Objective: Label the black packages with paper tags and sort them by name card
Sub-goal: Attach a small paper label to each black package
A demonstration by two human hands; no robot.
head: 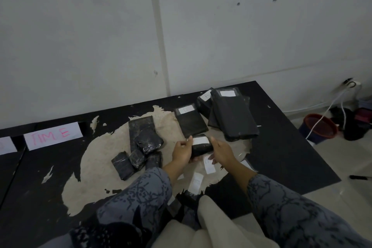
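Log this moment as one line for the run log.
step: tagging | left hand and right hand: both hold small black package | paper tag: on its top | name card: far left

Left hand [182,150] and right hand [220,150] hold a tagged black package [201,147] between them.

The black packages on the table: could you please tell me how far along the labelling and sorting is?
Done: three packages at the back carry white tags, such as the flat package. In hand: the left hand and right hand hold a small package with a paper tag on top. Left: the untagged pile and loose tags; nothing lies by the TIME card.
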